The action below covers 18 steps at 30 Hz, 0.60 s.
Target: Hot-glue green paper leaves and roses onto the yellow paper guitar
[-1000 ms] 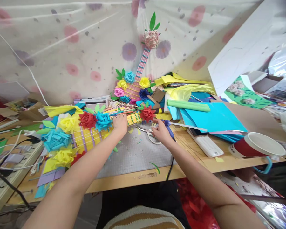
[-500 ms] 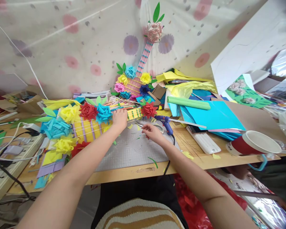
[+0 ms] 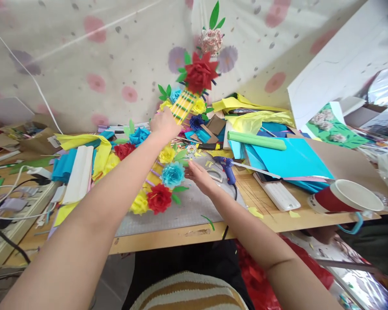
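My left hand (image 3: 164,124) grips the striped yellow neck of a paper guitar (image 3: 163,185) decked with red, yellow and blue paper flowers. The guitar stands tilted up from the grey cutting mat (image 3: 194,206), its red flower head (image 3: 200,74) raised against the wall. My right hand (image 3: 198,175) is open, fingers stretched toward the guitar's body near a blue flower (image 3: 173,173). A blue glue gun (image 3: 226,166) and scissors (image 3: 215,174) lie just right of that hand.
A second flowered guitar (image 3: 210,43) leans on the dotted wall sheet behind. Blue and yellow paper sheets (image 3: 287,159), a green roll (image 3: 255,140), a white remote (image 3: 278,193) and a red cup (image 3: 345,199) lie to the right. Cables and paper scraps (image 3: 16,193) crowd the left.
My left hand has lifted the guitar by its neck from lying flat to standing tilted upward. My right hand let go of the glue gun, moved left and opened near the guitar's body.
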### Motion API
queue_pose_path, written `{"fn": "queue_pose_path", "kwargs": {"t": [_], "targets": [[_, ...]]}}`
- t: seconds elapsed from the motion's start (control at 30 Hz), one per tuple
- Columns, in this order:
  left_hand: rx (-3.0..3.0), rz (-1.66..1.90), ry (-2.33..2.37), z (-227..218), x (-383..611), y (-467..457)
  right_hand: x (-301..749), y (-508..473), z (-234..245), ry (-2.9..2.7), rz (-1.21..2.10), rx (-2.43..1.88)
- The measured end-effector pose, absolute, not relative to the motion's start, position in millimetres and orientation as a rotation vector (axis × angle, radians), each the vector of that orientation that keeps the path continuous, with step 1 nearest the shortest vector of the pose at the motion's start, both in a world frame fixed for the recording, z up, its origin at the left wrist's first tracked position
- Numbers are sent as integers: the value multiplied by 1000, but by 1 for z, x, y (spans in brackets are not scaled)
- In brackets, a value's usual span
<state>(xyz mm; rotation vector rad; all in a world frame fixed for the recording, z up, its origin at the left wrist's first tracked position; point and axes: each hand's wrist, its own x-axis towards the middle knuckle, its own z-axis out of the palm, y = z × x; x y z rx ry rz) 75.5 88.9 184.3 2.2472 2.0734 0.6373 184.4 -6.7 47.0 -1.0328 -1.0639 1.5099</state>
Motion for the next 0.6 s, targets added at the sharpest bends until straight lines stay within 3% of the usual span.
{"fn": "queue_pose_path", "kwargs": {"t": [0.23, 0.6], "targets": [[1974, 534, 2184, 190, 48, 122, 202, -4, 48, -1098, 1379, -1089], [1671, 292, 2413, 151, 2, 144, 202, -11, 48, -1274, 1561, -1121]]}}
